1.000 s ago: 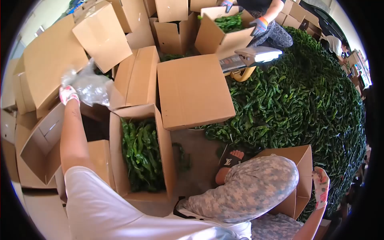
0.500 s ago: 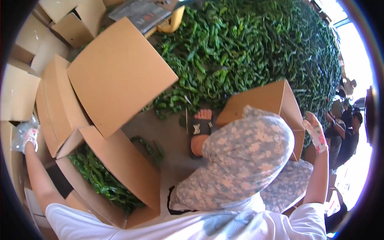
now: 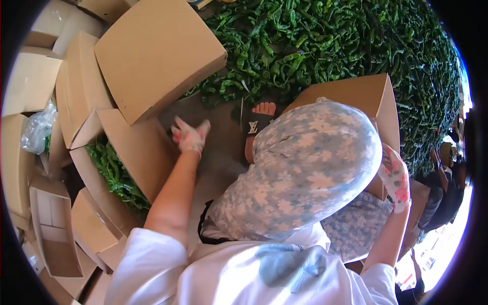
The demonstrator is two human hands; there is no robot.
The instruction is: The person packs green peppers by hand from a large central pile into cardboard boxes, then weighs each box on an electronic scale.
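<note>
My left hand, in a white glove with a red pattern, is held over the floor with its fingers spread and nothing in them. Beside it, an open cardboard box has long green peppers inside. My right hand, gloved alike, is bent against the edge of a tilted cardboard box next to my raised knee. Its fingertips are partly hidden there, and the knee covers much of that box. A large heap of green peppers spreads out in front.
A closed cardboard box stands at the front left. More boxes crowd the far left, with a clear plastic bag among them. My sandalled foot is on the floor by the heap. Another person is at the far right.
My left hand has let go of the clear plastic bag at the far left and swung right, over the pepper-filled box to the floor beside it. My right hand stays by the tilted box.
</note>
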